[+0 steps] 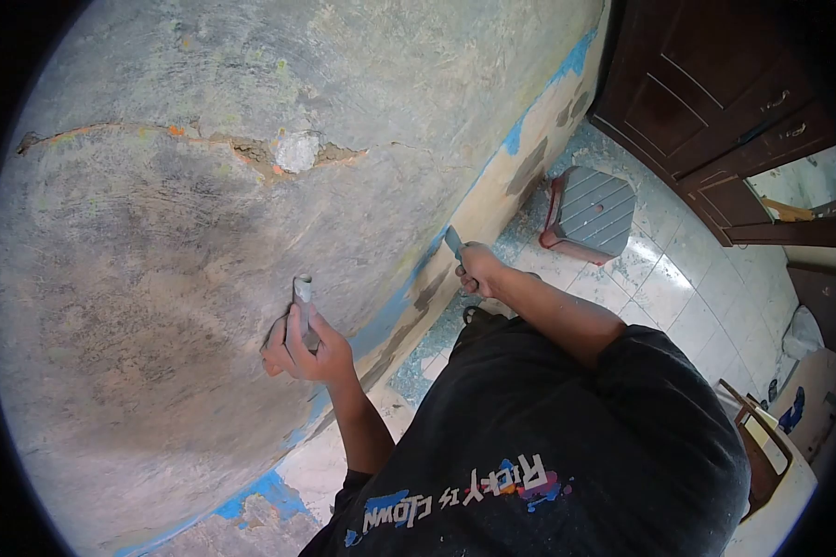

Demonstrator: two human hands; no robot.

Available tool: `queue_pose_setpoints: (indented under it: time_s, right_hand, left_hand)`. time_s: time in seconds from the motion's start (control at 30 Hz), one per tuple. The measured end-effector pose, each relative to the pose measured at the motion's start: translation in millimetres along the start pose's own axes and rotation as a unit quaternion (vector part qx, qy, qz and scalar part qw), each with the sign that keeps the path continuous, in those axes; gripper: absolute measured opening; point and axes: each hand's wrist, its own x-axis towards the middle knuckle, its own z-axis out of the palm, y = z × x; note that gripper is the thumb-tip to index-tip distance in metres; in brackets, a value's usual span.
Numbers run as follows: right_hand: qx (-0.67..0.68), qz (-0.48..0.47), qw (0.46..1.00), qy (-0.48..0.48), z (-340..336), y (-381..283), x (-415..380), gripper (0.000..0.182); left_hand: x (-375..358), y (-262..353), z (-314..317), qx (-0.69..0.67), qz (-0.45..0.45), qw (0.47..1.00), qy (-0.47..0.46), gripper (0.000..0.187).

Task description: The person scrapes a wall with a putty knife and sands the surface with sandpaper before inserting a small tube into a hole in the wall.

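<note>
My left hand is closed around a small rolled grey sheet, one end of which sticks up past the fingers. It is held close in front of the grey plaster wall. In my right hand is a scraper, its flat blade pointing at the lower wall, right at the edge of a blue paint strip. The scraper's handle is mostly hidden by the fingers. Farther up the wall runs a jagged crack with a whitish patch in it.
A ridged plastic stool stands on the tiled floor, which is littered with paint flakes. Dark wooden doors rise behind it. A chair is at the lower right. A plastic bag lies near the right edge.
</note>
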Motion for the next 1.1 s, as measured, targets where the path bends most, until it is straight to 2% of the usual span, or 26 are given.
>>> queue_pose_setpoints:
  time_s: [0.07,0.23,0.5,0.7,1.0,1.1]
  right_hand:
    - [0.022,0.005,1.000,0.021,-12.0,6.7,37.7,0.011]
    - [0.055,0.012,0.998,0.014,0.9,-2.4,15.8,0.009]
    - [0.093,0.024,0.995,0.001,1.7,-7.0,-4.5,0.011]
    - [0.195,0.063,0.979,-0.016,-3.2,-7.0,14.9,0.015]
    - [0.263,0.050,0.962,-0.047,-0.1,-4.3,2.0,0.011]
    - [0.239,0.039,0.969,-0.041,12.1,-5.1,-8.0,0.011]
  left_hand:
    - [0.2,-1.8,-2.9,0.006,0.005,1.000,-0.004,0.022]
    - [-3.3,-6.7,-4.1,0.017,0.027,0.999,-0.026,0.029]
    - [-3.0,-4.1,-6.7,0.024,0.023,0.999,-0.038,0.029]
    - [-4.5,-3.9,-3.0,0.014,0.021,0.999,-0.025,0.028]
    - [-4.3,-2.7,-5.1,0.020,0.014,0.999,-0.035,0.027]
    - [-2.6,-3.9,-2.9,0.019,0.018,0.999,-0.033,0.027]
